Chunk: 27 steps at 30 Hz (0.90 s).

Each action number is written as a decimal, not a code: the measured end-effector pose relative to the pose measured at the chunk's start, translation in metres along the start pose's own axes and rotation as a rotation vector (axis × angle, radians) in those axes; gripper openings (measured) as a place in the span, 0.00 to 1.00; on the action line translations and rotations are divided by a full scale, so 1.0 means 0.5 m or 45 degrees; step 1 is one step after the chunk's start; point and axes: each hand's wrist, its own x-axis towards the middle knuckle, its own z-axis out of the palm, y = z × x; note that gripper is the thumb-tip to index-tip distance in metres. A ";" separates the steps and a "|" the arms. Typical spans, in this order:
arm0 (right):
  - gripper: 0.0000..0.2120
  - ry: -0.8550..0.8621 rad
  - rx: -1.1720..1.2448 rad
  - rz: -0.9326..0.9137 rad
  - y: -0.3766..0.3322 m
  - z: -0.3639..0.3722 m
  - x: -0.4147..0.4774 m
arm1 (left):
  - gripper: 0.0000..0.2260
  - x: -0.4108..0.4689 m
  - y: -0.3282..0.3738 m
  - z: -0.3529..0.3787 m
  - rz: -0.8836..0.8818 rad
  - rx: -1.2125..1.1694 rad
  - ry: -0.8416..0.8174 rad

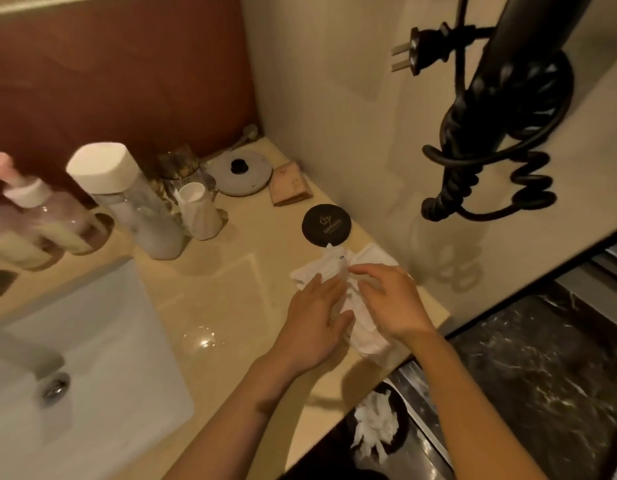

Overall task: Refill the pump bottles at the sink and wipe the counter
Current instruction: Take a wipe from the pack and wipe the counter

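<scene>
A crumpled white cloth point(371, 259) lies on the beige counter point(213, 292) near its right end. My left hand point(314, 320) rests flat on the cloth's left part with its fingers straight. My right hand point(392, 303) arches over the middle of the cloth, fingers loosely bent and index fingertip touching the fabric. Two pink pump bottles point(26, 216), blurred, stand at the far left behind the white sink point(92, 341). A clear bottle with a white cap point(127, 199) stands next to them.
A small white cup point(199, 213), a glass jar point(179, 166), a grey round lid point(239, 173), a pink packet point(290, 184) and a black disc point(326, 225) sit at the back. A clear round object point(200, 337) lies by the sink. A hair dryer point(508, 81) hangs on the right wall. A bin with tissues point(376, 424) stands below.
</scene>
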 end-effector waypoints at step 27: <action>0.13 -0.263 -1.188 -0.237 -0.013 0.008 0.032 | 0.19 -0.005 0.004 -0.025 -0.130 -0.492 -0.032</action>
